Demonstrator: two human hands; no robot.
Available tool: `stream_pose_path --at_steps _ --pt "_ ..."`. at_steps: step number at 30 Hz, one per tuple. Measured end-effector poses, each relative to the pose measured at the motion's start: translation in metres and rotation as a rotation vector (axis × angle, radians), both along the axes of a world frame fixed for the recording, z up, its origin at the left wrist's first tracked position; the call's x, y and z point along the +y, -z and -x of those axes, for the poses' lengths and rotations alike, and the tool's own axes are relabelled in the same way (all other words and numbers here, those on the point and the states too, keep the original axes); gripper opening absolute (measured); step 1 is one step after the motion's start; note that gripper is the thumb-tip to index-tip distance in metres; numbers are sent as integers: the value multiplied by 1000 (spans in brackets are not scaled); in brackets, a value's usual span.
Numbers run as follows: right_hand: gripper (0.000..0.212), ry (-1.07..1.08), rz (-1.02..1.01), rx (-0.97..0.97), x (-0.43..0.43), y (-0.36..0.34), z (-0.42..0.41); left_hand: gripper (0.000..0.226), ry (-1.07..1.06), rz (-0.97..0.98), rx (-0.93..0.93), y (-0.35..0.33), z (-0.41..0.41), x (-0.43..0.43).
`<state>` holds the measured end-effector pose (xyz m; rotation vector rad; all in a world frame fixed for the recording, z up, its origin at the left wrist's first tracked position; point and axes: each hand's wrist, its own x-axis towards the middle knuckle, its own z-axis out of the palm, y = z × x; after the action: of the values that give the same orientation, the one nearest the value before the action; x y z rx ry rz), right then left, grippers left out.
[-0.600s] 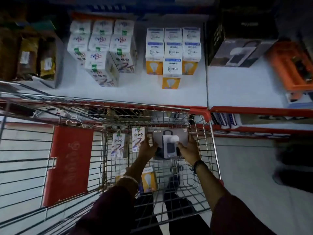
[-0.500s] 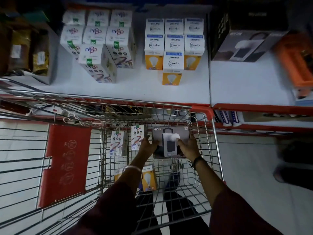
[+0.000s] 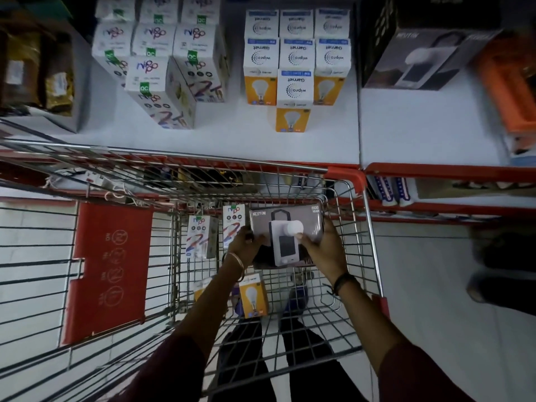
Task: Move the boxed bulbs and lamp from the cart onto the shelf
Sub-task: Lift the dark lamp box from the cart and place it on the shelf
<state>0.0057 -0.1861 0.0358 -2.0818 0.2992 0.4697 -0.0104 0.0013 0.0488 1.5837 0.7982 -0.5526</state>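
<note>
Inside the wire cart [image 3: 352,195] I hold a grey boxed lamp [image 3: 285,224] with both hands. My left hand [image 3: 245,246] grips its left side and my right hand [image 3: 323,246] grips its right side. Two white bulb boxes [image 3: 200,236] with colourful swirls stand to the left of it in the cart. An orange and white bulb box [image 3: 252,294] lies on the cart floor under my left forearm. The white shelf [image 3: 232,137] lies beyond the cart's far rim.
On the shelf stand a group of white swirl-print boxes [image 3: 162,91], a block of orange and white bulb boxes [image 3: 294,74], a matching grey lamp box [image 3: 417,59] and an orange item [image 3: 510,82]. A red cart flap [image 3: 107,271] is at left. A person's feet [image 3: 499,265] are at right.
The lamp box has risen a little in the cart between my hands, and the view has moved closer to the shelf.
</note>
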Motion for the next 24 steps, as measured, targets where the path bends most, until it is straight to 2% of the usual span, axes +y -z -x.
stream_pose_path --at_steps 5,11,14,17,20,24 --pt "72 5 -97 -174 -5 -71 11 48 30 -92 -263 -75 15 9" --pt "78 25 -63 -405 -28 -151 15 40 124 -105 -459 -147 18 6" --pt "79 44 -51 -483 -48 -175 12 44 208 -139 -534 -175 8 -5" --pt "86 51 -73 -528 -72 -187 1 51 217 -78 -590 -198 -9 -26" --pt "76 85 -120 -583 -96 -197 -22 45 243 -65 -619 -210 -34 -52" --pt "52 228 -241 -600 -120 -208 -61 36 323 -42 -632 -212 -69 -88"
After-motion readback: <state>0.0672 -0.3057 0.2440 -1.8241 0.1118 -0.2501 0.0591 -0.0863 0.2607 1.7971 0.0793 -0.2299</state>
